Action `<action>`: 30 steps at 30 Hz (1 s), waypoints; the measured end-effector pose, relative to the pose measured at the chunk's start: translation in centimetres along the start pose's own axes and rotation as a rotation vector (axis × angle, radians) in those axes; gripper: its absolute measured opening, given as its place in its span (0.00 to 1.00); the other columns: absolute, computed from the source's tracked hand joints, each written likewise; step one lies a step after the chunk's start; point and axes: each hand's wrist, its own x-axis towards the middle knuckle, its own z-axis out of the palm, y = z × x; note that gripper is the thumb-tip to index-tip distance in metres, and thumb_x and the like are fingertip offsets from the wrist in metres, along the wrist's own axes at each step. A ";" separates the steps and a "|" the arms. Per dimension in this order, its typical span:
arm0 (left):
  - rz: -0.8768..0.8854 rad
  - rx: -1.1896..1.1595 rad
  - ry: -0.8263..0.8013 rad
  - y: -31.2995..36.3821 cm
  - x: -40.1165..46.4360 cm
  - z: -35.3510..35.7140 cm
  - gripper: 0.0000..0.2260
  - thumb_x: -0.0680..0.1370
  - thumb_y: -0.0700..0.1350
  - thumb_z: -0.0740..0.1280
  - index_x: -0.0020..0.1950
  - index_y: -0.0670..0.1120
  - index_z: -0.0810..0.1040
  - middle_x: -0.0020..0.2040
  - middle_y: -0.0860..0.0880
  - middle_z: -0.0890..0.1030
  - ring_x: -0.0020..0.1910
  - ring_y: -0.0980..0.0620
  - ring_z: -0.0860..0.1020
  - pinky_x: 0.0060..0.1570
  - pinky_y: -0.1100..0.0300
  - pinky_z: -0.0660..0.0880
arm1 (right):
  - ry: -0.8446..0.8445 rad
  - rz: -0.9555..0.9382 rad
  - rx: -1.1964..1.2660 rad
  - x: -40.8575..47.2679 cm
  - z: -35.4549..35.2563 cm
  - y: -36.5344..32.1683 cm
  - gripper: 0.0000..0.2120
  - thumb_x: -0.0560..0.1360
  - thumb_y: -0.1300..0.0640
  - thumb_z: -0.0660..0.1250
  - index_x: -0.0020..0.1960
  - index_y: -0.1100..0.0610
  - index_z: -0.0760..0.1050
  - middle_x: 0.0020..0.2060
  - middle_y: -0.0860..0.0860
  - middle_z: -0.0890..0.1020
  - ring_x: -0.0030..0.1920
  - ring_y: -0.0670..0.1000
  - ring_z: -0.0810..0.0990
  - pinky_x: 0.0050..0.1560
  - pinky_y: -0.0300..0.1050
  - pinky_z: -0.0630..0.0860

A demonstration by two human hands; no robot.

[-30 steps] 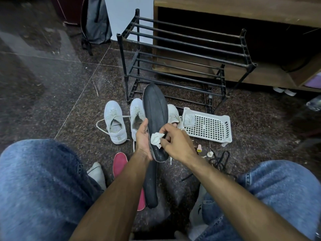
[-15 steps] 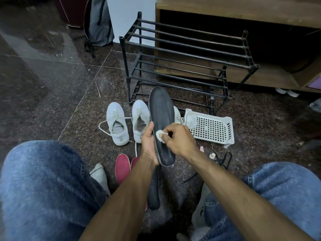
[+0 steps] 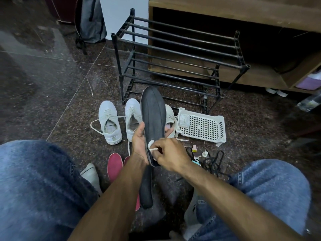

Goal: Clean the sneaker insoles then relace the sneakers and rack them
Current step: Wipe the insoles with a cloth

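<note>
My left hand (image 3: 139, 143) grips a long black insole (image 3: 152, 115) from beneath, thumb on its left edge, toe end pointing away from me. My right hand (image 3: 169, 154) pinches a small white wipe (image 3: 150, 143) against the insole's heel end. A second black insole (image 3: 146, 190) lies on the floor under my arms. Three white sneakers stand ahead: one far left (image 3: 109, 123) with a loose lace, one (image 3: 132, 117) beside it, and a third (image 3: 171, 119) partly hidden behind the held insole. The black shoe rack (image 3: 180, 56) stands empty behind them.
A white perforated basket (image 3: 202, 126) lies right of the sneakers. Small bottles (image 3: 194, 148) and black laces (image 3: 213, 160) sit near my right knee. Pink insoles (image 3: 114, 166) lie by my left knee. A wooden cabinet (image 3: 243, 11) and a grey backpack (image 3: 90, 18) stand behind.
My right hand has slid the wipe down the insole toward its heel end, after being higher up half a second ago. The left hand keeps its hold.
</note>
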 end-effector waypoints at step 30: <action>-0.034 0.100 0.024 0.1 0.1 0.2 0.29 0.78 0.59 0.60 0.66 0.36 0.74 0.64 0.35 0.76 0.63 0.39 0.76 0.68 0.45 0.68 | -0.460 0.155 0.122 2.6 -5.0 0.5 0.05 0.72 0.63 0.71 0.40 0.54 0.82 0.37 0.51 0.83 0.33 0.46 0.77 0.33 0.38 0.73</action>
